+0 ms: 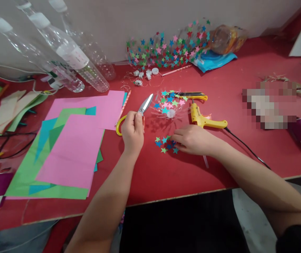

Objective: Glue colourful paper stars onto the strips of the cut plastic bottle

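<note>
My left hand (133, 133) is wrapped round the yellow handles of a pair of scissors (146, 103), whose metal blades point away to the upper right. Low over the red table, my right hand (192, 139) stretches its fingers to a small pile of blue, teal and green paper stars (164, 140); its fingertips reach the pile's right side. Just beyond the pile stands a clear cut plastic bottle piece (170, 113) with coloured stars on it. A yellow glue gun (210, 122) lies beyond my right hand, and a yellow utility knife (192, 95) rests behind it.
Coloured paper sheets (70, 151) overlap at the left. Clear plastic bottles (73, 58) lean against the wall behind them. Star-covered bottles (166, 49) lie along the back beside a blue packet (213, 61). The glue gun's black cord (247, 147) runs toward the front edge.
</note>
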A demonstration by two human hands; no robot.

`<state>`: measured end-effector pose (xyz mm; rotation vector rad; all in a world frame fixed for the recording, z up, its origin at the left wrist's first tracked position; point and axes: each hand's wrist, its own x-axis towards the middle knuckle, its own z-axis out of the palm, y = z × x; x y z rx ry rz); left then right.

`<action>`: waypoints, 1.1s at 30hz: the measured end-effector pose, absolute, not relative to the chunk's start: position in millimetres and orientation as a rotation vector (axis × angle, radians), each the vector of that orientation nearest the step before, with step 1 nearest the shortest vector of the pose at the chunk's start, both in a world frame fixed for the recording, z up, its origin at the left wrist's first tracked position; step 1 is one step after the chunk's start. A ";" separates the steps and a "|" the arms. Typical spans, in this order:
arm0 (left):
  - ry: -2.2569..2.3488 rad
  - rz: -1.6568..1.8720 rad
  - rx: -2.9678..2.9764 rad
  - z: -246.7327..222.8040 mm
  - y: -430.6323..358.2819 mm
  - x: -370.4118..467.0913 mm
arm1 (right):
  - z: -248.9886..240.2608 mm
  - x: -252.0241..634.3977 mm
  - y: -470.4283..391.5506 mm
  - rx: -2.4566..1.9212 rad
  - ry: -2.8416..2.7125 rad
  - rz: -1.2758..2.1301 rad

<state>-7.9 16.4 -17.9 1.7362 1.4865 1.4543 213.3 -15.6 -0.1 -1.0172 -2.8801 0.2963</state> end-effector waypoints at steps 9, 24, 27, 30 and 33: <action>1.354 1.776 1.161 -27.8 33.0 -14.1 | -3.9 204.6 -17.6 -0.918 -2.863 0.223; 1.243 1.529 1.324 -7.8 7.4 1.5 | -6.7 197.4 -22.1 -0.759 -2.578 -0.213; 1.087 1.300 1.438 0.2 -6.7 7.2 | 3.7 204.6 -23.8 -0.857 -2.285 -0.240; 0.896 0.992 1.357 1.5 -16.5 15.5 | 8.6 209.5 -25.9 -0.875 -2.148 -0.283; 0.832 0.951 1.162 -1.1 -19.3 22.1 | 7.4 208.5 -27.2 -0.885 -2.212 -0.291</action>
